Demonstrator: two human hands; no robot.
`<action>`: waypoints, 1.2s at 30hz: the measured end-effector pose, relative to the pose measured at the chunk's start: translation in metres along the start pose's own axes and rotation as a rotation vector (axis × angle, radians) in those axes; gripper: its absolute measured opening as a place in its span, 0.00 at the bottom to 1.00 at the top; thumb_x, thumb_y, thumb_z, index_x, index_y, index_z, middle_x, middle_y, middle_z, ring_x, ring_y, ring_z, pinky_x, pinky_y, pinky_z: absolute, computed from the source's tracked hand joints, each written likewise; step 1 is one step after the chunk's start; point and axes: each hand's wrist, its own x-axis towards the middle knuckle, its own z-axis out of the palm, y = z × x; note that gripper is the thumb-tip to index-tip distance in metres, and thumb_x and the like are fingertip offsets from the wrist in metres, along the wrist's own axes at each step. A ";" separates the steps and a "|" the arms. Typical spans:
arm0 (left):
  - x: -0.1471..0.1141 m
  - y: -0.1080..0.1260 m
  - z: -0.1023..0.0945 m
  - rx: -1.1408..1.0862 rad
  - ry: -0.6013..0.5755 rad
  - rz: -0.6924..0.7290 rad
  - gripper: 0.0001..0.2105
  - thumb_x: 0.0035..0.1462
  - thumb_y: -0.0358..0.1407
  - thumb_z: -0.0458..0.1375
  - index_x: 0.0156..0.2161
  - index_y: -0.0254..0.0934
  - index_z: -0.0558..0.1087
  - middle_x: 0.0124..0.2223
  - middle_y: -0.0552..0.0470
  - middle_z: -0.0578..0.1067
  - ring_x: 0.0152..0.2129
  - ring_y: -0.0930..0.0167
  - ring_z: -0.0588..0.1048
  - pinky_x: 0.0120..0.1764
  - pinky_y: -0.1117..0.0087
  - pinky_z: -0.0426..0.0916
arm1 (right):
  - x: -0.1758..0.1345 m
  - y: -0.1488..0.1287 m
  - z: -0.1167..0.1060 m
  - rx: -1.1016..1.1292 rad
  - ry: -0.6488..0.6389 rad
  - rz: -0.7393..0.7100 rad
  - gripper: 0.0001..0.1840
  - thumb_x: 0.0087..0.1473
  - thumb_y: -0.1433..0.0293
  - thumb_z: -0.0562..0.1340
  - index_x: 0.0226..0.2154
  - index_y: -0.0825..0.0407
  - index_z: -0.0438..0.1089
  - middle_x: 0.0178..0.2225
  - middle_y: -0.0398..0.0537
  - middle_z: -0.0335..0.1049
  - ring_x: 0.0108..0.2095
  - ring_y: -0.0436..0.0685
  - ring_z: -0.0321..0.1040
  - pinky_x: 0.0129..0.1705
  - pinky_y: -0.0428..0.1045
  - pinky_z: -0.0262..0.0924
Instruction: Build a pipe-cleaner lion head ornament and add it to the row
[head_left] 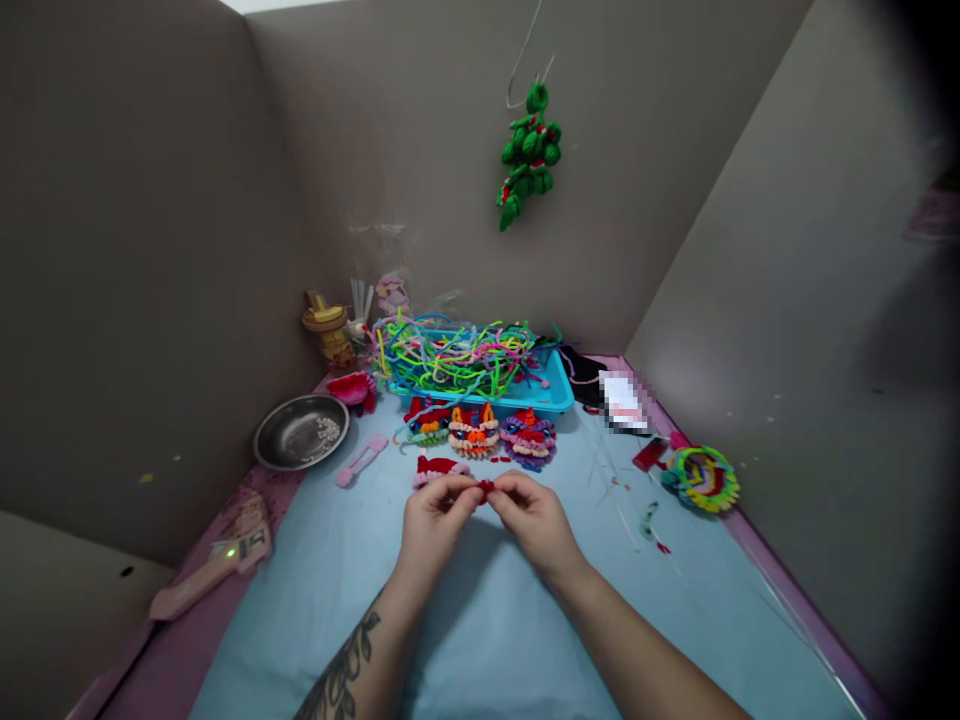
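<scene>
Over the light blue cloth, my left hand (441, 515) and my right hand (534, 515) meet, both closed in a pinch. Between their fingertips sits a small red fuzzy piece (486, 487), mostly covered by the fingers. Just beyond my left hand lies a red and pink fuzzy piece (439, 468), partly hidden. Farther back stand colourful fuzzy lion-like heads: one red and green (429, 424), one orange and peach (474, 432) and one purple and red (529, 438).
A blue tray (559, 398) heaped with fuzzy stems (450, 355) stands behind. On the left are a metal bowl (289, 445) with white bits, a pink clip-like piece (362, 460) and a lit glue gun (225, 570). A yellow-green ruffled piece (705, 478) lies right, between grey partitions.
</scene>
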 end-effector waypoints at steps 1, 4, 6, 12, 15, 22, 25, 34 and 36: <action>-0.001 0.000 0.000 0.005 0.027 0.025 0.08 0.47 0.38 0.61 0.29 0.34 0.74 0.25 0.53 0.73 0.20 0.75 0.69 0.23 0.76 0.64 | 0.000 -0.001 0.000 0.003 -0.001 -0.007 0.12 0.48 0.61 0.62 0.26 0.54 0.70 0.26 0.45 0.65 0.26 0.51 0.59 0.25 0.44 0.52; -0.004 0.002 0.001 0.044 0.070 0.096 0.07 0.48 0.37 0.60 0.28 0.34 0.74 0.27 0.52 0.75 0.23 0.73 0.71 0.28 0.74 0.66 | -0.001 -0.002 0.001 0.034 -0.006 -0.002 0.12 0.48 0.61 0.62 0.26 0.53 0.69 0.26 0.45 0.65 0.25 0.50 0.58 0.24 0.44 0.51; -0.006 0.004 0.000 0.088 0.066 0.144 0.06 0.49 0.36 0.60 0.29 0.35 0.75 0.28 0.51 0.76 0.24 0.72 0.72 0.30 0.73 0.66 | -0.002 -0.002 0.001 0.058 -0.011 0.009 0.11 0.48 0.61 0.62 0.26 0.53 0.69 0.26 0.44 0.64 0.24 0.49 0.57 0.23 0.44 0.50; -0.007 0.009 -0.001 0.169 0.071 0.241 0.04 0.50 0.35 0.59 0.29 0.37 0.76 0.28 0.50 0.76 0.25 0.71 0.73 0.29 0.73 0.66 | -0.002 0.000 0.001 0.063 -0.011 0.010 0.11 0.48 0.61 0.62 0.26 0.53 0.69 0.26 0.44 0.64 0.23 0.48 0.57 0.23 0.44 0.50; -0.007 0.008 -0.001 0.190 0.074 0.275 0.04 0.50 0.34 0.59 0.29 0.37 0.76 0.28 0.51 0.76 0.25 0.71 0.73 0.28 0.74 0.66 | -0.002 -0.001 0.001 0.060 -0.016 0.013 0.11 0.48 0.62 0.62 0.26 0.53 0.69 0.26 0.44 0.64 0.24 0.49 0.56 0.23 0.44 0.49; -0.006 0.006 0.000 0.201 0.032 0.319 0.06 0.52 0.33 0.57 0.34 0.38 0.76 0.33 0.48 0.76 0.29 0.70 0.74 0.27 0.75 0.67 | -0.002 0.003 0.002 0.135 0.010 0.057 0.10 0.48 0.63 0.63 0.25 0.54 0.68 0.21 0.40 0.60 0.20 0.46 0.51 0.22 0.44 0.46; -0.005 0.006 0.001 0.178 -0.005 0.296 0.07 0.52 0.33 0.57 0.36 0.37 0.76 0.36 0.47 0.76 0.32 0.69 0.74 0.25 0.76 0.67 | -0.001 0.004 0.002 0.197 0.024 0.104 0.11 0.47 0.62 0.63 0.24 0.54 0.67 0.18 0.38 0.55 0.18 0.45 0.48 0.20 0.43 0.43; -0.005 0.002 0.001 0.219 0.014 0.314 0.06 0.51 0.32 0.59 0.34 0.35 0.77 0.30 0.48 0.77 0.25 0.71 0.74 0.26 0.74 0.67 | 0.000 0.002 0.002 0.275 -0.008 0.153 0.12 0.47 0.62 0.64 0.24 0.55 0.67 0.15 0.36 0.54 0.16 0.44 0.47 0.19 0.43 0.39; -0.005 -0.001 0.001 0.226 0.019 0.336 0.05 0.51 0.32 0.60 0.33 0.35 0.77 0.30 0.48 0.77 0.25 0.71 0.74 0.27 0.74 0.67 | 0.001 0.004 0.002 0.282 -0.004 0.159 0.12 0.46 0.63 0.64 0.24 0.55 0.67 0.15 0.36 0.54 0.16 0.44 0.47 0.18 0.43 0.39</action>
